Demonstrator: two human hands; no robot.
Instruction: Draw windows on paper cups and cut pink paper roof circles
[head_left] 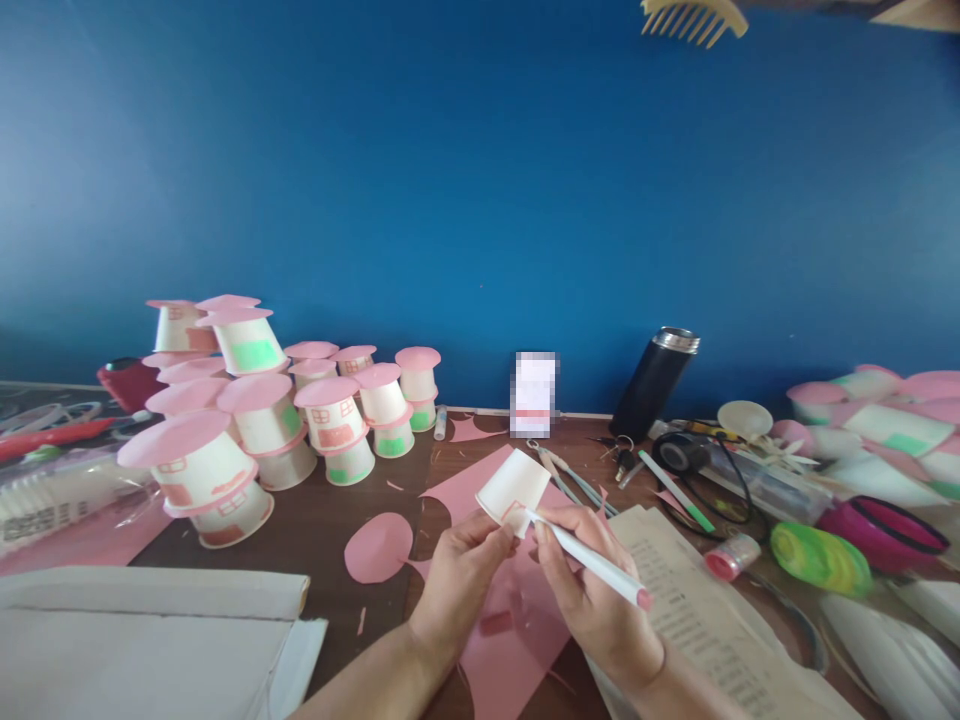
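A white paper cup [514, 483] is tilted in the middle of the view, with my left hand [471, 560] closed on its lower edge. Red lines of a small drawing show on the cup's side. My right hand [589, 580] grips a white marker [600, 565] with a red end, its tip at the drawn lines. Beneath both hands lies cut pink paper [517, 650]. A pink paper circle [379, 548] rests on the table to the left of my left hand.
Stacked cups with pink paper tops [330, 410] stand at left, behind a white cardboard piece [150, 640]. A black bottle [652, 385] and a blurred-out upright rectangle [534, 395] are by the blue wall. Right: a green-ended marker [675, 490], printed paper [675, 590], more cups [900, 430].
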